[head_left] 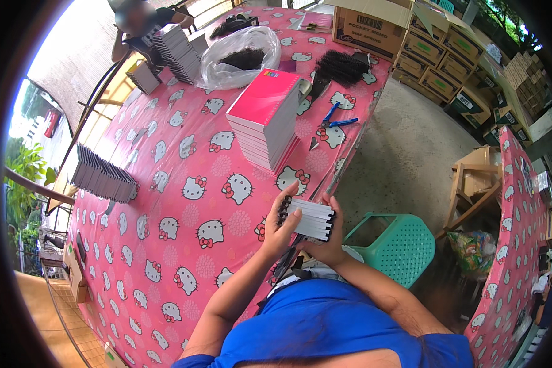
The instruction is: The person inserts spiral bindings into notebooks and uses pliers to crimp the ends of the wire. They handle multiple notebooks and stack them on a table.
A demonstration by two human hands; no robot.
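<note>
At five o'clock, near edge of tabletop (190, 201), I hold notepad bundle (313, 219), left fingers (291, 220) and right fingers (337, 213) gripping opposite ends, likely to keep pads squared. Notebook stack (259, 132) at twelve o'clock, apparently parked within reach.

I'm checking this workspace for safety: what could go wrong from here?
The small pads sit between the left hand and the right hand with no visible band, so some might slip if the grip loosens.
The tall notebook stack on the pink table has nothing visible bracing it; a bump could topple it.
The blue-handled pliers lie near the table's edge and might get knocked off.
</note>
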